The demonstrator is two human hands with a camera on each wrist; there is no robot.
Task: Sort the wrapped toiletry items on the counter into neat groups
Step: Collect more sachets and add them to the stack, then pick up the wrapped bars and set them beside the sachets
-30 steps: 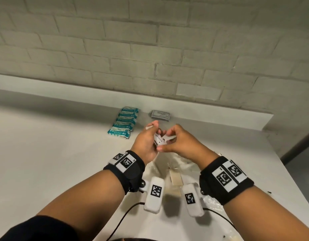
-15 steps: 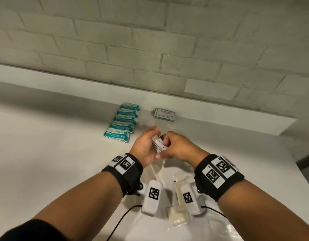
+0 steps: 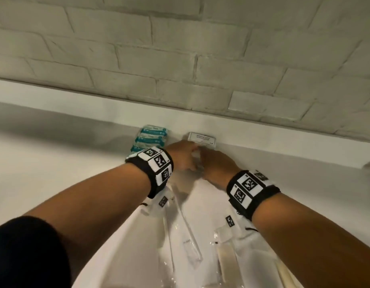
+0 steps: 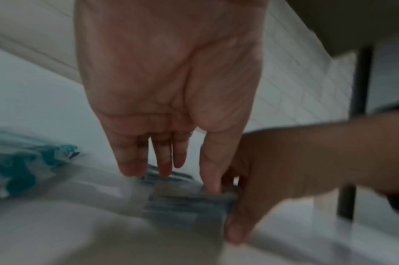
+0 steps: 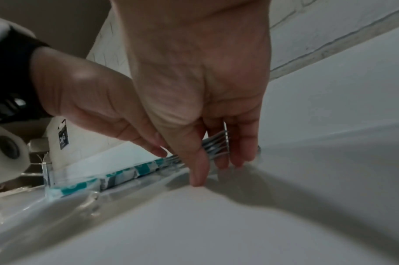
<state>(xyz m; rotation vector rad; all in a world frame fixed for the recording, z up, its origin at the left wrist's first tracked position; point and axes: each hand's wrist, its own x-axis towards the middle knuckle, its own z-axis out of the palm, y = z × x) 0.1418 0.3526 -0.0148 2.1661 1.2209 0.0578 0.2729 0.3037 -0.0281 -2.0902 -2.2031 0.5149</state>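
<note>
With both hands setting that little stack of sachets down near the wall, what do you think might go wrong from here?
Two risks, as I judge it. The thin stack of sachets is held only between fingertips of the left hand and right hand, so it may fan out on release. It also lands just in front of the shampoo sachet pile and may knock it askew.

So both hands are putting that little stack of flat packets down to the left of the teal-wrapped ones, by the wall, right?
Not quite: the left hand and right hand set the flat packets down to the right of the teal packets, by the wall. The head view shows it.
</note>
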